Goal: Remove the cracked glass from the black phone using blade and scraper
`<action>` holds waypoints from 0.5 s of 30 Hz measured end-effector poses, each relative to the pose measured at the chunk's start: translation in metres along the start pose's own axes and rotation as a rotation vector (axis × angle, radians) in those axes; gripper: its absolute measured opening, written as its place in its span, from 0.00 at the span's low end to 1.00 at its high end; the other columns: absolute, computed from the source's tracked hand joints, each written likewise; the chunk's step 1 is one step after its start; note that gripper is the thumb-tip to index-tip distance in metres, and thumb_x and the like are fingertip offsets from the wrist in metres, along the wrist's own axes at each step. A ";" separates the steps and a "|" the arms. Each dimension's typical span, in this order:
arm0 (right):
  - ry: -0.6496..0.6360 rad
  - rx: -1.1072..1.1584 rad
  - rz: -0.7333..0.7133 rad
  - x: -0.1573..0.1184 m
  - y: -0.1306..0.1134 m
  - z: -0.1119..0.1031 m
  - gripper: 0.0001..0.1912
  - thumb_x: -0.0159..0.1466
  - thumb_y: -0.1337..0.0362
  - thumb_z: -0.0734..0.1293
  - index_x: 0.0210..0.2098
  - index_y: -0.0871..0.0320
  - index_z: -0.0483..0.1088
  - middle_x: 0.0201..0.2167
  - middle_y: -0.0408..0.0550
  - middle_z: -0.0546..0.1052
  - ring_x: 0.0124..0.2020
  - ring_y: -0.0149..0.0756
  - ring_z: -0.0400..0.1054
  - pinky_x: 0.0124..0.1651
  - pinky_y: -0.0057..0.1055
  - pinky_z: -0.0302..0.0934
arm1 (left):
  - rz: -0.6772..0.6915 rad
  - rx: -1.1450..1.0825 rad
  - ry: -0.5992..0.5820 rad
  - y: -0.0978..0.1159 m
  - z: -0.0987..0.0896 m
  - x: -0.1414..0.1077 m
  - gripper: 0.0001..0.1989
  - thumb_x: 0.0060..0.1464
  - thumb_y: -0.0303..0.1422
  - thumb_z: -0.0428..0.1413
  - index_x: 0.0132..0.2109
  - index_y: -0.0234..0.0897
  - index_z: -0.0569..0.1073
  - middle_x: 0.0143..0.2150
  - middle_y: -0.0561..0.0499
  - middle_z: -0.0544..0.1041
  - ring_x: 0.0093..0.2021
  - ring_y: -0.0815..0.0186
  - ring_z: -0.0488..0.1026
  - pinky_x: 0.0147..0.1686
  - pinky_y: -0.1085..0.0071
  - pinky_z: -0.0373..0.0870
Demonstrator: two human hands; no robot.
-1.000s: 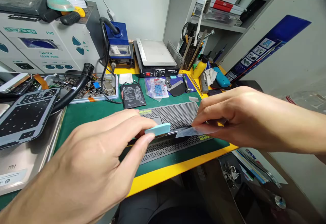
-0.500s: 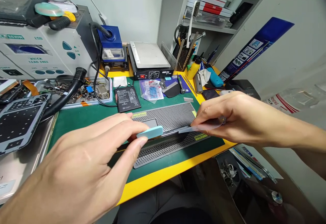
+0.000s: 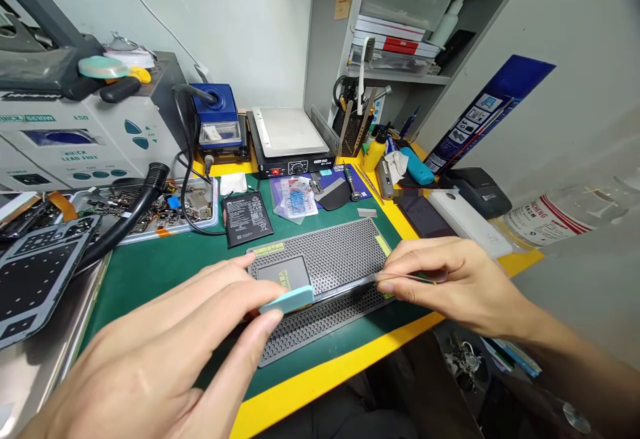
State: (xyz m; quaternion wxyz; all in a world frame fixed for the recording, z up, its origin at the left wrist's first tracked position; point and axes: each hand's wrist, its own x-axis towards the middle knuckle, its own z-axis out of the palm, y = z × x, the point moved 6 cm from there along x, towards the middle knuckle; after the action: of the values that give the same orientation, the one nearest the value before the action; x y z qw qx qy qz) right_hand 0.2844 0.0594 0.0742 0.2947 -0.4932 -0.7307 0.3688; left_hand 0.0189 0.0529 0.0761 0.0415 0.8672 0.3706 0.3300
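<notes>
Between thumb and fingers, my left hand (image 3: 185, 332) pinches a light-blue flat pick (image 3: 290, 299), which lies against the edge of a thin dark phone-like device (image 3: 345, 288). The device is seen nearly edge-on above a grey perforated mat (image 3: 335, 249). At the device's right end, my right hand (image 3: 440, 279) is closed, with a thin translucent sheet (image 3: 413, 278) between thumb and fingers. Whether the right fingers also grip the device is hard to tell. The device's left end is hidden behind my left hand.
Behind the mat lie a black battery (image 3: 247, 219) and small plastic bags (image 3: 296, 198). A heating plate (image 3: 293, 134) stands farther back. On the left are a tray of circuit boards (image 3: 203, 209), a black hose (image 3: 133, 209) and a grey soldering station (image 3: 85, 139). A bottle (image 3: 555, 212) lies right.
The view has tilted up, so the bench sits lower. The translucent sheet at my right hand now appears nearly edge-on. My left hand still pinches the blue pick.
</notes>
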 end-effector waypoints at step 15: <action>0.051 0.289 0.359 0.000 0.035 0.010 0.09 0.57 0.58 0.77 0.33 0.57 0.83 0.29 0.46 0.82 0.25 0.30 0.72 0.29 0.26 0.70 | -0.065 -0.015 -0.070 -0.008 0.003 0.017 0.10 0.59 0.32 0.59 0.49 0.48 0.73 0.45 0.62 0.78 0.39 0.70 0.78 0.42 0.80 0.74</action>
State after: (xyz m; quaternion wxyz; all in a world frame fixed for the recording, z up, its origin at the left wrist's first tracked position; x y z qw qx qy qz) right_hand 0.2942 0.0659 0.0398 0.3101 -0.5771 -0.5631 0.5037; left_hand 0.0242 0.0701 0.0806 0.0717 0.8654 0.3943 0.3009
